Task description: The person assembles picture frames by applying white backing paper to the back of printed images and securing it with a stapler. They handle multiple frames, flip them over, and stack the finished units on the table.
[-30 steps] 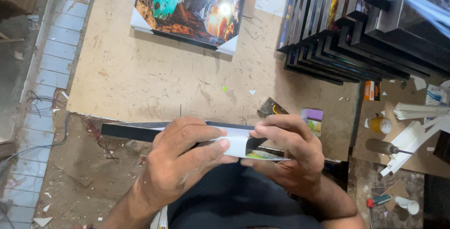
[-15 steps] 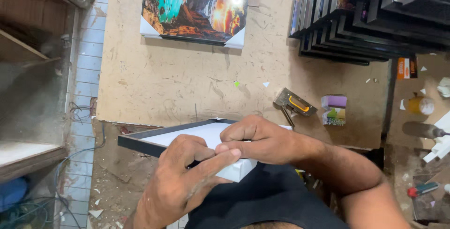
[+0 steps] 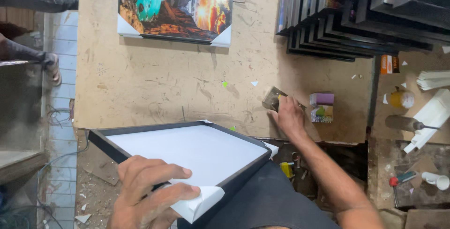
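Observation:
A black picture frame (image 3: 108,147) with a white backing sheet lies tilted at the near edge of the brown worktable (image 3: 154,83). My left hand (image 3: 152,191) grips its near corner, fingers over a white cardboard corner protector (image 3: 201,203). My right hand (image 3: 288,116) is stretched out across the table, its fingers closed over a small metal hand tool (image 3: 273,98) lying on the board.
A colourful landscape picture (image 3: 176,6) with white corner protectors lies at the table's far side. Several black frames (image 3: 356,22) are stacked at the right. A purple box (image 3: 321,99), yellow bottle (image 3: 402,99) and white strips (image 3: 433,111) sit nearby. Another person's foot (image 3: 51,67) is at the left.
My right hand has left the frame's corner and reached out to the metal tool on the table. The frame now lies flatter, with its white back showing, held only by my left hand.

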